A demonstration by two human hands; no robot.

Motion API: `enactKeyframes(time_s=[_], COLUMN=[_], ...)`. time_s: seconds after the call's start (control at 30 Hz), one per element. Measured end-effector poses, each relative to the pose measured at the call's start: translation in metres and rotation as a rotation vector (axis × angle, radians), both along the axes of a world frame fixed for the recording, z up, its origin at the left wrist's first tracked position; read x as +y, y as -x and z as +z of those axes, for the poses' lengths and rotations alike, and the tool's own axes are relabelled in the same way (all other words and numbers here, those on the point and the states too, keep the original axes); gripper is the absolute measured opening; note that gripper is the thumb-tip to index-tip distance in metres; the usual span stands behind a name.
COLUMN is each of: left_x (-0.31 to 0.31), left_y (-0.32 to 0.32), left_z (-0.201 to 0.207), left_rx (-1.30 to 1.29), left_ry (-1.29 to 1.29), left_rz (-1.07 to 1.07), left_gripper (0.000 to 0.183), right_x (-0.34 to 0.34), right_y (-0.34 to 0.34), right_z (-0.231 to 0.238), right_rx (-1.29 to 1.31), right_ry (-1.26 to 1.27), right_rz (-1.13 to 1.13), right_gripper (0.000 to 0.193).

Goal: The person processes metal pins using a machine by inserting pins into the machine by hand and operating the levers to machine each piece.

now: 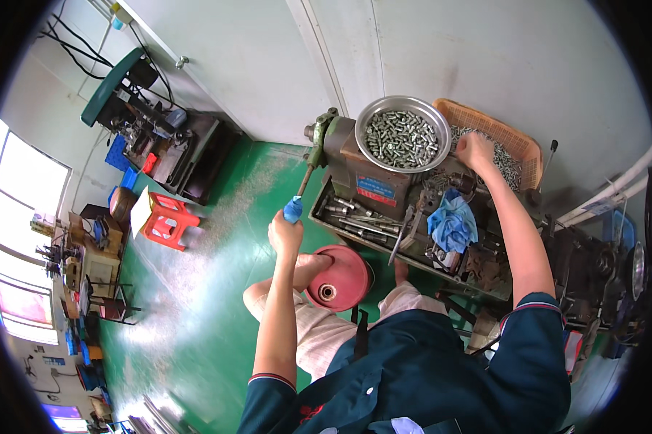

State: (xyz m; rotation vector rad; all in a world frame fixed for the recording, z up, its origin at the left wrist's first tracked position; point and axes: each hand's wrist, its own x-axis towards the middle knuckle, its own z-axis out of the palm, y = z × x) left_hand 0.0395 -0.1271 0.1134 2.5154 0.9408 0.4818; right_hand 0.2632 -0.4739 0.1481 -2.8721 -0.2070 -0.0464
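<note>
My left hand (286, 233) is wrapped round the lower end of a machine lever (306, 181), just below a blue cloth wrapping (293, 209). The lever hangs from the left end of a small bench machine (369, 160). My right hand (475, 150) is closed, fingers curled inward, over the near-left side of an orange plastic basket (532, 148). Small metal parts (508, 168) fill the basket; what the fingers hold, if anything, is hidden. Left of this hand, a round steel bowl (361, 134) full of short threaded metal pieces (400, 141) sits on the machine.
A crumpled blue cloth (452, 223) lies on the machine bed, right of a tray with metal tools (355, 220). A red round stool or drum (349, 278) stands by my legs. Further left are an orange-red plastic stool (168, 223) and a green-topped drill press (116, 83).
</note>
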Motion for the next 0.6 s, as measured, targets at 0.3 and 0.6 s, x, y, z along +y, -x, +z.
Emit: enactKeyframes(time_s=[0.3, 0.6], left_x=[0.002, 0.003], left_y=[-0.001, 0.0], left_z=[-0.003, -0.002], left_rx=[-0.023, 0.001], left_ry=[0.008, 0.031], left_rz=[-0.02, -0.023], left_gripper=[0.017, 0.017], right_x=[0.053, 0.076], right_y=[-0.017, -0.016], right_z=[0.05, 0.061], right_rx=[-0.476, -0.531], right_ry=[-0.297, -0.129], right_rz=[0.208, 0.476], right_gripper=[0.012, 0.01])
